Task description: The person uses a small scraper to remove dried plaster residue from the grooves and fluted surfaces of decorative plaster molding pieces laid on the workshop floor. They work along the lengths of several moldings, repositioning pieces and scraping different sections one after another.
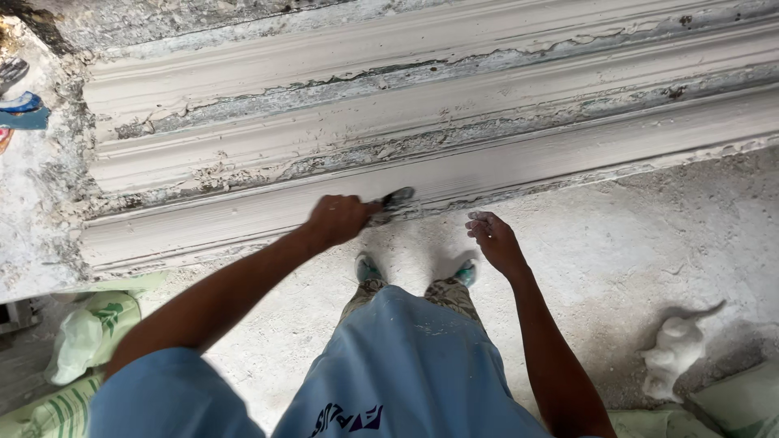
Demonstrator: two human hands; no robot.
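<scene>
My left hand [337, 219] is closed around the handle of a small plaster-caked trowel [395, 200]. Its blade touches the lower edge of a long, stepped white plaster moulding [454, 122] that runs across the view. My right hand [492, 239] hovers just right of the trowel, near the same lower edge. Its fingers are pinched together and smeared with wet plaster. It holds no tool. Below the hands my blue shirt, patterned trousers and teal shoes [367, 268] show.
A dusty white floor [633, 243] lies under the moulding. A lump of plaster or rag [673, 353] lies at the lower right. Green-printed sacks [89, 332] sit at the lower left, and another at the bottom right corner. Blue objects [23, 109] lie at the far left.
</scene>
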